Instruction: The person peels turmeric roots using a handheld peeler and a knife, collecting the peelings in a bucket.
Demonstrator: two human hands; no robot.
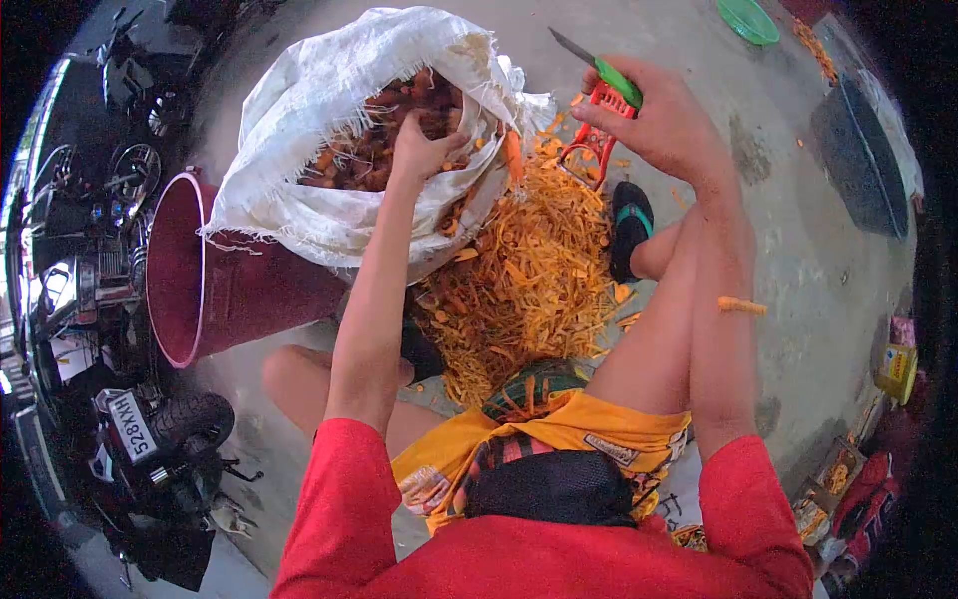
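My left hand reaches into the mouth of a white woven sack, among dark orange-brown carrots. Its thumb and fingers are apart, though some fingertips are hidden by the carrots. My right hand, raised beside the sack, is closed around a knife with a green handle, blade pointing up and left. In the same hand is a red peeler, hanging below the knife. A large heap of orange peelings lies on the floor between my legs, touching the sack's right side.
A dark red bucket lies on its side under the sack. Motorcycles stand at the left. A green basket and a dark tub are at the upper right. One orange strip clings to my right forearm.
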